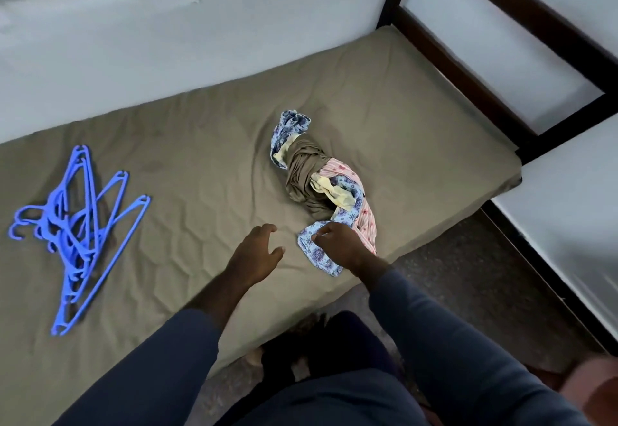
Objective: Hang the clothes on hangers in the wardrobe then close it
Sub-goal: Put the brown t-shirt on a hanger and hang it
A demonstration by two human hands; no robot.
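Note:
A twisted bundle of clothes (307, 175) lies on the olive-brown mattress (200, 144): a brown garment, a pink striped one and a blue floral cloth with yellow patches. My right hand (337, 241) pinches the near end of the blue floral cloth (317, 253) by the mattress's front edge. Just left of it, my left hand (257, 251) hovers over the mattress with fingers spread and nothing in it. A tangled pile of several blue plastic hangers (73, 231) rests at the far left of the mattress. No wardrobe is visible.
A dark wooden bed frame (501, 68) runs along the right side against pale walls. A strip of dark speckled floor (468, 275) lies between the bed and a white surface at the right. My legs and feet stand at the mattress's front edge.

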